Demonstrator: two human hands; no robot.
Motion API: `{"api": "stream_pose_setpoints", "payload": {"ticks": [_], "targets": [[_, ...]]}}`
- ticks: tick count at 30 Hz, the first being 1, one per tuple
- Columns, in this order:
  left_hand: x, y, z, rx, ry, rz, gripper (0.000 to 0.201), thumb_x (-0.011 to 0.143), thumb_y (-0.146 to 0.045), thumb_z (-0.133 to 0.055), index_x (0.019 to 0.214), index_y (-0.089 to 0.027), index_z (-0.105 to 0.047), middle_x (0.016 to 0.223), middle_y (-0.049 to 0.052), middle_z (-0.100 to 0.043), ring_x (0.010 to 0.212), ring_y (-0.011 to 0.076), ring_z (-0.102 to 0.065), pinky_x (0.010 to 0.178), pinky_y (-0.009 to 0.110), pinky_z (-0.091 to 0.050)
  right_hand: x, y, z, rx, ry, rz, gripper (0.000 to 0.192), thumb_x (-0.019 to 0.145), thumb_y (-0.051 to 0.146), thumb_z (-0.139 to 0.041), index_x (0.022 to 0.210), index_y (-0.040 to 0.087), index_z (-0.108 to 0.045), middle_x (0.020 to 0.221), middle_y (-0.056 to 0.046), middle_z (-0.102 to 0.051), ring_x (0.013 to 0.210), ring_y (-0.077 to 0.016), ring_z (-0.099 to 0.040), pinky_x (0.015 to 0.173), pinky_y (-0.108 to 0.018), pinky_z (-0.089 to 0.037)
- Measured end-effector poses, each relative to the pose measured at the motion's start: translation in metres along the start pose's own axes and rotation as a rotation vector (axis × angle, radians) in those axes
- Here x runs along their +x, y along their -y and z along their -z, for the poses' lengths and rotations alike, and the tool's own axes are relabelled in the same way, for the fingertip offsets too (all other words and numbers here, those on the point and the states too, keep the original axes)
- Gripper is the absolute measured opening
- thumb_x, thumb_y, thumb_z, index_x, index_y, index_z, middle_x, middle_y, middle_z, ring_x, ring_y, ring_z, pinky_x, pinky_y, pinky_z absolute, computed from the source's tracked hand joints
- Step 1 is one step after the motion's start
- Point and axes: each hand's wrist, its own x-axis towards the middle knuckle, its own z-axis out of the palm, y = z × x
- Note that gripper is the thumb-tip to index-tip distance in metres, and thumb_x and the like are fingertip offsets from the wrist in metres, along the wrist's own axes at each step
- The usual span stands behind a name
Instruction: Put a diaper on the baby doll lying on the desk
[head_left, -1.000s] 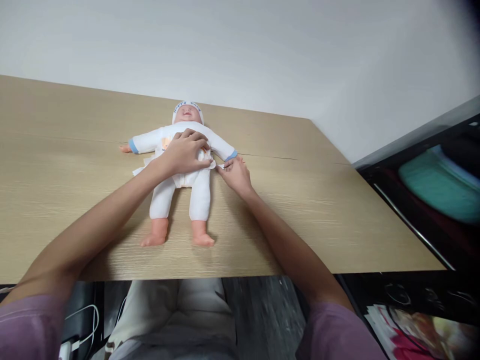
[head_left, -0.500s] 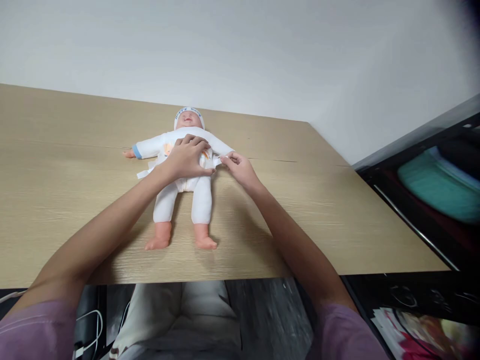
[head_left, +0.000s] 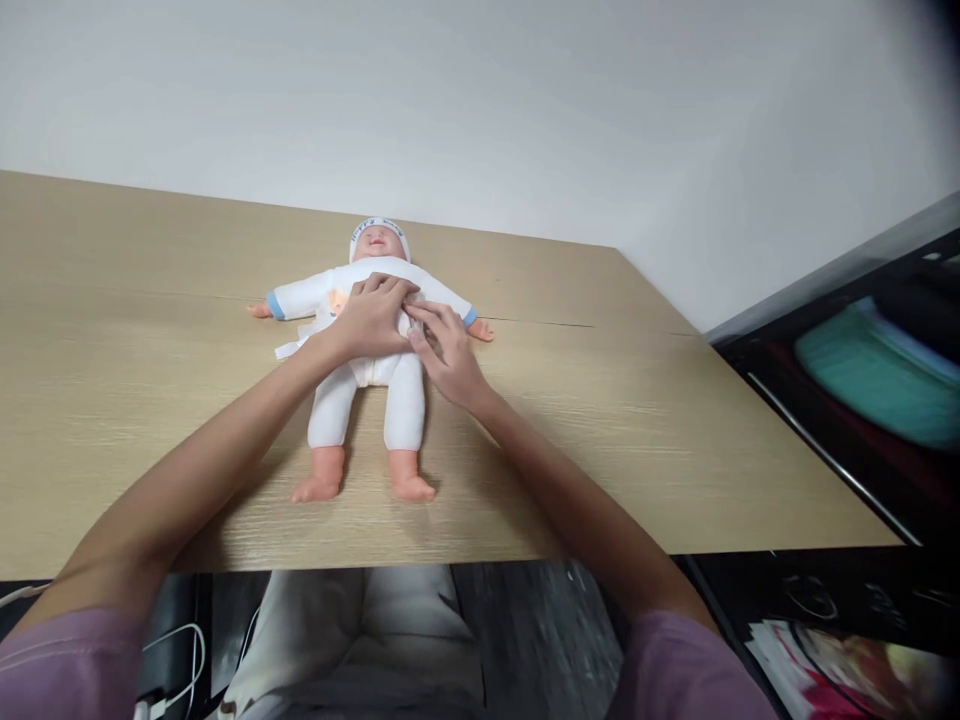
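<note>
A baby doll [head_left: 405, 405] in white clothes and a lettered headband lies on its back, legs toward me. Round its hips is a white diaper [head_left: 370, 372] with a printed front. My left hand [head_left: 375, 318] rests on the doll's belly over the diaper's front, fingers spread and thumb apart. At the hip on the right, my right hand [head_left: 444, 350] has its bent fingers and thumb at the diaper's side tab, close to my left thumb. That tab is mostly hidden by the fingers. The other diaper tab [head_left: 287, 350] sticks out loose on the left.
The wooden table [head_left: 600, 430] meets a white wall [head_left: 487, 110] behind the doll. On the right stands a dark shelf with a green item [head_left: 881, 370], with papers [head_left: 795, 665] lower down. A white cable [head_left: 196, 655] hangs below the table's front edge.
My right hand has moved left and inward from beside the hip, bringing the diaper tab over the front. The doll's hand on the right now shows. My left hand stays in place.
</note>
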Motion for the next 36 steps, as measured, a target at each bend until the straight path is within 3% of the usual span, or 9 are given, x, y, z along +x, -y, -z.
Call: {"api": "stream_pose_setpoints", "payload": {"ticks": [2, 4, 8, 13, 18, 23, 29, 33, 36], "targets": [[-0.001, 0.004, 0.003, -0.070, 0.002, -0.039, 0.091, 0.079, -0.056, -0.089, 0.157, -0.018, -0.060, 0.161, 0.023, -0.065, 0.156, 0.0510, -0.049, 0.128, 0.071, -0.040, -0.009, 0.001, 0.002, -0.044, 0.074, 0.084, 0.055, 0.120, 0.055, -0.046, 0.167, 0.030, -0.060, 0.173, -0.012, -0.058, 0.165, -0.0336, -0.049, 0.141, -0.061, -0.037], [-0.005, 0.008, 0.010, -0.212, -0.026, -0.096, 0.095, 0.080, -0.058, -0.091, 0.160, -0.020, -0.057, 0.165, 0.021, -0.063, 0.158, 0.0475, -0.051, 0.130, 0.067, -0.042, -0.012, -0.003, 0.002, -0.055, 0.123, 0.126, 0.061, 0.121, 0.056, -0.043, 0.176, 0.031, -0.049, 0.181, -0.010, -0.051, 0.170, -0.0324, -0.044, 0.143, -0.061, -0.034], [-0.032, 0.021, 0.026, -0.469, -0.229, -0.079, 0.058, 0.104, -0.055, -0.070, 0.153, -0.026, -0.059, 0.165, 0.014, -0.064, 0.157, 0.0335, -0.058, 0.130, 0.053, -0.048, -0.012, -0.012, 0.003, -0.047, 0.140, 0.151, 0.062, 0.123, 0.055, -0.034, 0.180, 0.032, -0.044, 0.183, -0.007, -0.050, 0.172, -0.0291, -0.043, 0.143, -0.059, -0.034], [-0.091, 0.064, 0.034, -0.256, -0.392, 0.101, 0.036, 0.107, -0.051, -0.064, 0.130, -0.023, -0.068, 0.139, 0.013, -0.076, 0.129, 0.0300, -0.069, 0.114, 0.049, -0.057, -0.014, -0.009, 0.006, -0.072, 0.135, 0.124, 0.065, 0.122, 0.059, -0.032, 0.180, 0.030, -0.043, 0.180, -0.010, -0.053, 0.168, -0.0313, -0.048, 0.141, -0.061, -0.037], [-0.130, 0.104, 0.028, -0.014, -0.281, 0.289, 0.030, 0.105, -0.050, -0.062, 0.113, -0.022, -0.068, 0.121, 0.016, -0.076, 0.119, 0.0372, -0.064, 0.114, 0.059, -0.052, -0.001, 0.019, 0.001, -0.102, -0.004, 0.145, 0.049, 0.120, 0.050, -0.046, 0.163, 0.029, -0.060, 0.159, -0.013, -0.069, 0.149, -0.0342, -0.062, 0.130, -0.061, -0.047], [-0.131, 0.108, 0.024, 0.087, -0.169, 0.361, 0.028, 0.097, -0.049, -0.070, 0.100, -0.022, -0.065, 0.110, 0.017, -0.073, 0.116, 0.0403, -0.065, 0.109, 0.057, -0.053, 0.039, 0.053, -0.016, -0.145, 0.036, 0.199, 0.030, 0.116, 0.038, -0.056, 0.141, 0.025, -0.068, 0.120, -0.010, -0.072, 0.114, -0.0305, -0.068, 0.111, -0.053, -0.056], [-0.129, 0.109, 0.037, -0.074, -0.036, 0.569, 0.033, 0.090, -0.052, -0.077, 0.079, -0.023, -0.067, 0.082, 0.008, -0.071, 0.081, 0.0293, -0.063, 0.076, 0.040, -0.047, 0.086, 0.060, -0.042, -0.245, 0.280, 0.188, 0.036, 0.111, 0.034, -0.066, 0.144, 0.021, -0.065, 0.126, -0.012, -0.075, 0.120, -0.0333, -0.068, 0.113, -0.052, -0.053], [-0.119, 0.112, 0.047, -0.439, -0.113, 0.680, 0.034, 0.087, -0.050, -0.075, 0.071, -0.023, -0.062, 0.068, 0.001, -0.057, 0.066, 0.0192, -0.049, 0.065, 0.033, -0.035, 0.092, 0.051, -0.053, -0.229, 0.366, 0.103, 0.053, 0.107, 0.039, -0.073, 0.153, 0.015, -0.064, 0.129, -0.015, -0.077, 0.124, -0.0346, -0.070, 0.113, -0.051, -0.053], [-0.097, 0.099, 0.051, -0.649, -0.200, 0.663, 0.040, 0.089, -0.048, -0.072, 0.065, -0.023, -0.052, 0.065, -0.001, -0.047, 0.062, 0.0151, -0.040, 0.063, 0.032, -0.029, 0.091, 0.049, -0.056, -0.205, 0.372, 0.068, 0.072, 0.102, 0.047, -0.080, 0.163, 0.015, -0.058, 0.131, -0.016, -0.078, 0.129, -0.0368, -0.070, 0.116, -0.054, -0.052]]}}
